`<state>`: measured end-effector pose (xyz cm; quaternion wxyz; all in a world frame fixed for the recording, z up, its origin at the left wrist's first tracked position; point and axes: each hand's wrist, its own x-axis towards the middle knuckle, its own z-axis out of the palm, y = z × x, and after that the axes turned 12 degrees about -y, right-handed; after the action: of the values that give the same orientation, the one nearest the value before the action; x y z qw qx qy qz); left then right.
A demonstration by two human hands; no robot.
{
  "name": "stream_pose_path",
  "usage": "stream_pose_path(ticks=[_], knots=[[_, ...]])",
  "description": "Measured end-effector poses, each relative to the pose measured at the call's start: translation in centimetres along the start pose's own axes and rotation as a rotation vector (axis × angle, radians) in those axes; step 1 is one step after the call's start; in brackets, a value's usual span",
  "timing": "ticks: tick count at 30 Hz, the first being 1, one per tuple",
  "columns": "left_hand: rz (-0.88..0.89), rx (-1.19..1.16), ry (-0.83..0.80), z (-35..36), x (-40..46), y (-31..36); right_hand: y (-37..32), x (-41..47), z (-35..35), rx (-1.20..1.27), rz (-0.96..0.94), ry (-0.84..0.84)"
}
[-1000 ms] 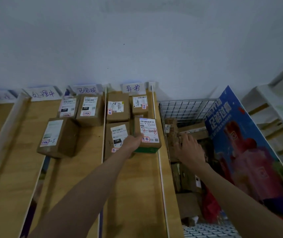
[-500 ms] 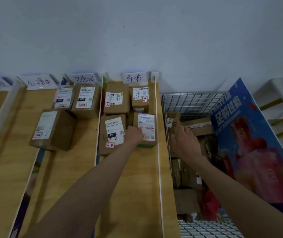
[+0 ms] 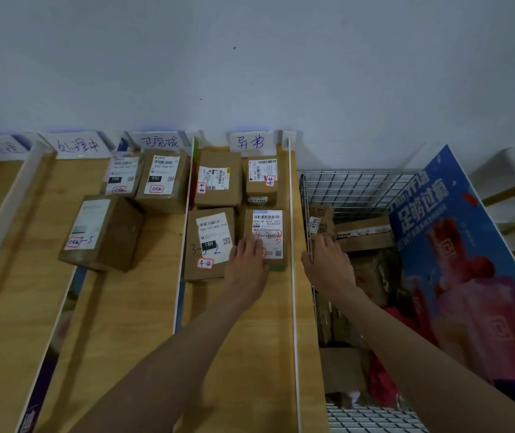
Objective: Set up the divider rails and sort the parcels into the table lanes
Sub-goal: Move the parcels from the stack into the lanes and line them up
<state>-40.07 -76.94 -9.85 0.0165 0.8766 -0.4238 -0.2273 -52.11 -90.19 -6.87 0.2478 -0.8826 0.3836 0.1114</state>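
Observation:
Four brown parcels lie in the rightmost lane between two white divider rails (image 3: 290, 214) (image 3: 187, 220). My left hand (image 3: 247, 264) rests with its fingers laid on the near end of the front right parcel (image 3: 268, 229), which lies flat beside a parcel marked 15H (image 3: 211, 242). Three more parcels sit in the lane to the left, the nearest one (image 3: 103, 232) askew. My right hand (image 3: 328, 264) straddles the left wall of the wire basket (image 3: 359, 185), thumb outside and fingers curled inside near a parcel tagged 4596 (image 3: 320, 221).
Handwritten paper signs (image 3: 250, 141) stand along the wall behind the wooden table's (image 3: 125, 323) lanes. Another white rail (image 3: 15, 210) runs at the far left. The basket holds several loose parcels and a red bag. A blue poster board (image 3: 468, 260) leans on its right side, with white shelving beyond.
My left hand has set the front right parcel down flat in the lane and now lies on its near end. My right hand has shifted left from the basket's parcels onto the wire wall.

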Motion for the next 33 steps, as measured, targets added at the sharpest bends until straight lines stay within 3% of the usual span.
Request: stream_pose_path(ticks=[7,13,22,33], knots=[[-0.018,0.022,-0.038,-2.2,0.3,-0.4,-1.5,-0.7,-0.8,-0.027,-0.014,-0.006],[-0.052,0.046,0.012,-7.4,-3.2,-4.5,-6.9,-1.6,-3.5,-0.123,-0.143,0.046],[-0.25,0.101,0.186,-14.9,-15.5,-18.6,-23.1,-5.9,-4.0,-0.22,-0.37,0.089],[-0.516,0.06,0.277,-18.0,-36.2,-38.7,-46.1,-16.4,4.7,-0.306,-0.638,0.084]])
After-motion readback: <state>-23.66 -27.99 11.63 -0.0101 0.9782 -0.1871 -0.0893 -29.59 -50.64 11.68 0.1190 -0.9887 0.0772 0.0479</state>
